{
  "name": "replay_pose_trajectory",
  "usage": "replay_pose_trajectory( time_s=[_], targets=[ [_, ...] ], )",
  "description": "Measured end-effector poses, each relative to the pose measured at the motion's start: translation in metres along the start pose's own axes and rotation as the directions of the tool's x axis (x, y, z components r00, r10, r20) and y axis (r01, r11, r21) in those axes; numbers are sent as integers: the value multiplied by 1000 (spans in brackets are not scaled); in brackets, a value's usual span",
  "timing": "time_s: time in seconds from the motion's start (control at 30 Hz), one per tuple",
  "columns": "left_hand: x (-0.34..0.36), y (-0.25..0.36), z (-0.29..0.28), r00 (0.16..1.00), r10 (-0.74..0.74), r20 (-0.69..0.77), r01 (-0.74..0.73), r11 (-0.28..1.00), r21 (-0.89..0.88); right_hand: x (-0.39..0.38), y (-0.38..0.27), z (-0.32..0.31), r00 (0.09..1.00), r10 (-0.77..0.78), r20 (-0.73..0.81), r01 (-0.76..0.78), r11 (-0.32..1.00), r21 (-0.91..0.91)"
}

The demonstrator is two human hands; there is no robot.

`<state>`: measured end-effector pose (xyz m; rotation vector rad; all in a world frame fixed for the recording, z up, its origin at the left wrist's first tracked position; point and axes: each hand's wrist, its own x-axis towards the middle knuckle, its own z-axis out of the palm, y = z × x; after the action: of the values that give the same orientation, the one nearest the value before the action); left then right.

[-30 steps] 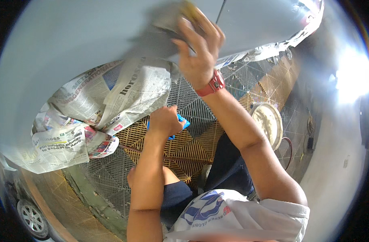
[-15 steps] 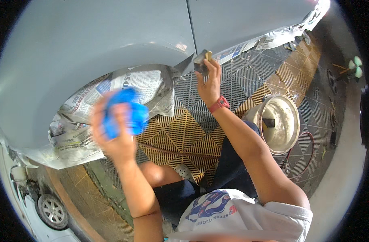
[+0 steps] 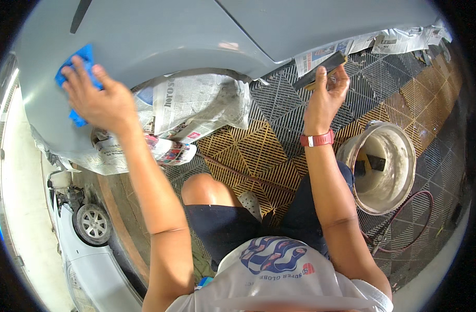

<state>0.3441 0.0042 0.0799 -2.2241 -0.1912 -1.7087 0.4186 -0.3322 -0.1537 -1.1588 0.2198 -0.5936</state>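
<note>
My left hand (image 3: 105, 104) presses a blue cloth (image 3: 83, 55) against the grey car fender (image 3: 160, 31), left of the wheel arch. Its fingers lie spread over the cloth, and blue folds stick out above and below them. In my right hand (image 3: 325, 106) is a dark sanding block (image 3: 332, 62) with a yellowish edge, pinched between thumb and fingers. That block is held tilted near the car's lower edge, apart from the panel as far as I can see. Newspaper (image 3: 201, 99) covers the wheel arch opening.
A dirty whitish bucket (image 3: 410, 177) stands right of my knee, with a dark and yellow block (image 3: 375, 162) inside. A thin reddish hose (image 3: 243, 176) crosses the slatted floor tiles (image 3: 279, 130). More newspaper (image 3: 404, 41) lines the sill. Another car (image 3: 100, 270) is at lower left.
My left hand has carried the blue cloth up and left, from in front of the newspaper onto the fender. My right hand with the block has shifted right; the view has moved too.
</note>
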Motion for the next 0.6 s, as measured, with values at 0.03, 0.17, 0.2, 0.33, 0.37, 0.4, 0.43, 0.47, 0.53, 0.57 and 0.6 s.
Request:
replay_pose_trajectory(
  time_s=[0.03, 0.17, 0.2, 0.33, 0.37, 0.4, 0.43, 0.47, 0.53, 0.57, 0.6],
  targets=[
    [-8, 22, 5, 1000, 8, 19, -8, 999, 34, 10, 1, -6, 1000, 1, -31, -1, 1000, -13],
    [-44, 107, 26, 992, 2, 129, -6, 1000, 29, 26, -26, -13, 989, 91, -118, -69, 981, 183],
    [-57, 126, 28, 983, 19, 185, -26, 999, 31, 27, -25, -16, 984, 117, -134, -88, 975, 204],
    [-106, 190, 41, 929, 90, 359, -84, 996, -33, 32, -28, -24, 979, 146, -144, -100, 954, 284],
    [-119, 204, 47, 915, 110, 389, -89, 993, -72, 34, -30, -26, 979, 138, -148, -89, 951, 298],
    [-134, 217, 53, 900, 140, 414, -95, 987, -127, 36, -31, -29, 980, 133, -152, -80, 947, 312],
    [-153, 226, 59, 882, 168, 440, -99, 979, -177, 36, -30, -31, 980, 131, -150, -76, 942, 326],
    [-170, 234, 64, 865, 198, 462, -101, 969, -226, 36, -30, -33, 979, 137, -149, -82, 941, 329],
    [-199, 252, 76, 801, 266, 536, -182, 961, -206, 38, -33, -39, 979, 138, -151, -80, 938, 337],
    [-214, 259, 80, 764, 296, 573, -224, 955, -195, 38, -36, -40, 976, 149, -160, -89, 939, 333],
    [-230, 265, 84, 744, 319, 587, -192, 944, -270, 37, -40, -41, 973, 159, -169, -97, 940, 328]
  ],
)
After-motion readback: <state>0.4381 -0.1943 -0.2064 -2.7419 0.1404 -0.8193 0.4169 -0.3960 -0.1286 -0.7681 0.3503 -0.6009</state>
